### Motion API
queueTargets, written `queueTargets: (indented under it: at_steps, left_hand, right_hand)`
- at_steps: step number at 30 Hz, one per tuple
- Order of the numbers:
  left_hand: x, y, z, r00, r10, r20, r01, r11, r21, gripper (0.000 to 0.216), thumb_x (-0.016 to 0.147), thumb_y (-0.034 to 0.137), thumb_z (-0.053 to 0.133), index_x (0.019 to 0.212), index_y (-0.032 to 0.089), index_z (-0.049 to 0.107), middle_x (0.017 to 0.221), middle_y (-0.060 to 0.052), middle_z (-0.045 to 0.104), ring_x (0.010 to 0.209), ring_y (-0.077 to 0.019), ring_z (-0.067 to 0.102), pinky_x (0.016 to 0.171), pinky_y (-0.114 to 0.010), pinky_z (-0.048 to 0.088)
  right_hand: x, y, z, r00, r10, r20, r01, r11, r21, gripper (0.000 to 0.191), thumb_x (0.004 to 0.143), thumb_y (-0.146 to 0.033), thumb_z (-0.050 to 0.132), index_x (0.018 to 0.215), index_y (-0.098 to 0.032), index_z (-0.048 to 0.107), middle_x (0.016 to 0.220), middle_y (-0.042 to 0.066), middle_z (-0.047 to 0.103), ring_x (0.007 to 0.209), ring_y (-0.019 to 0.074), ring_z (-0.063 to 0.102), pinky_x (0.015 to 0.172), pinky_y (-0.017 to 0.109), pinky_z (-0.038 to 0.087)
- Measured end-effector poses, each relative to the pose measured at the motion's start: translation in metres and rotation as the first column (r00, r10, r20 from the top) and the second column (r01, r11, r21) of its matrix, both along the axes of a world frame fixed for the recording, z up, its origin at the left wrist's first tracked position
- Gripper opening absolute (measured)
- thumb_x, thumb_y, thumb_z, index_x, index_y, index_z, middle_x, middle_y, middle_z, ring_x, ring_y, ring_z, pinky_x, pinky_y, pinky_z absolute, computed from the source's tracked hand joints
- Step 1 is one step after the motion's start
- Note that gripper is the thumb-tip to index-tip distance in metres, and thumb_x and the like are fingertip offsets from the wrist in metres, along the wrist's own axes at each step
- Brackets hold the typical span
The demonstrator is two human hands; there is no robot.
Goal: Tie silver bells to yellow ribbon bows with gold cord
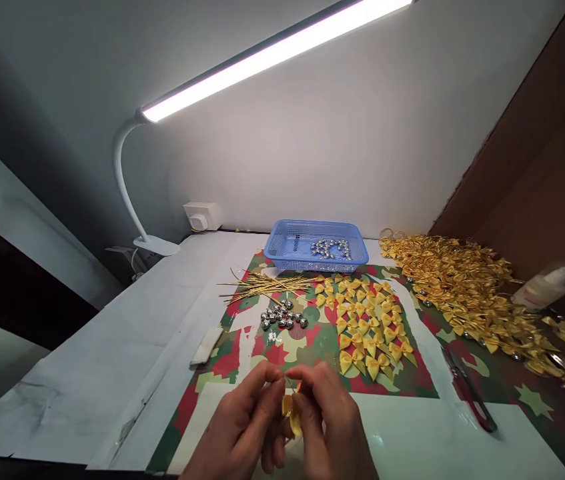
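Low in the middle of the view, my left hand (242,420) and my right hand (329,420) meet, fingers pinched together on one small yellow bow (289,407). A thin gold wire seems to pass between the fingertips, though it is too fine to be sure. Just beyond my hands lie rows of yellow bows (367,323), a cluster of silver bells (283,316) and a bundle of gold wire ties (265,285), all on a camouflage-patterned mat (307,347).
A blue plastic basket (275,243) holding more silver bells stands at the back. A large heap of finished gold bows (467,290) fills the right side. Red-handled snips (469,390) lie at the right. A white clamp lamp (127,180) arches over the left.
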State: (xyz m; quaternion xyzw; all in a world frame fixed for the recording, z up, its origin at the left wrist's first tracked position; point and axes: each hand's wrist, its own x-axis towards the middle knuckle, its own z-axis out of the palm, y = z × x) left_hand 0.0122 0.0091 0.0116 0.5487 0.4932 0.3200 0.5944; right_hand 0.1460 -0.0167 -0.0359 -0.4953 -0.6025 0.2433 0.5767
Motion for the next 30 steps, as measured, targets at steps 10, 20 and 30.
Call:
queueTargets:
  at_steps: [10, 20, 30]
  left_hand:
    - [0.007, -0.002, -0.003, 0.999, -0.044, -0.023, 0.045, 0.999, 0.027, 0.045, 0.092, 0.064, 0.057, 0.076, 0.022, 0.057, 0.052, 0.009, 0.046, 0.046, -0.0109, 0.045, 0.047, -0.022, 0.036]
    - [0.009, 0.006, -0.005, 0.992, -0.113, -0.051, 0.115, 0.993, 0.022, 0.037, 0.097, 0.053, 0.054, 0.078, 0.022, 0.054, 0.064, 0.009, 0.034, 0.054, -0.0116, 0.025, 0.047, -0.024, 0.026]
    - [-0.004, 0.011, -0.004, 0.958, -0.088, -0.271, 0.168, 0.943, 0.288, 0.027, 0.096, 0.03, 0.057, 0.072, 0.022, 0.067, 0.079, -0.002, 0.062, 0.072, -0.0214, 0.058, 0.064, -0.029, 0.046]
  right_hand:
    - [-0.01, 0.006, -0.004, 0.866, 0.108, -0.488, -0.225, 0.956, -0.188, 0.026, 0.104, -0.044, 0.043, 0.09, -0.024, 0.054, 0.079, -0.002, 0.05, 0.061, 0.0128, 0.048, 0.054, 0.023, 0.042]
    - [-0.008, 0.007, -0.007, 0.909, 0.014, -0.417, -0.13, 0.959, -0.251, 0.02, 0.106, -0.038, 0.044, 0.104, -0.024, 0.057, 0.091, 0.0, 0.062, 0.081, 0.0148, 0.06, 0.074, 0.023, 0.05]
    - [-0.011, 0.012, -0.019, 0.996, -0.064, -0.057, 0.061, 0.997, -0.054, 0.022, 0.102, -0.017, 0.036, 0.094, -0.024, 0.055, 0.083, 0.002, 0.058, 0.069, 0.017, 0.056, 0.06, 0.026, 0.044]
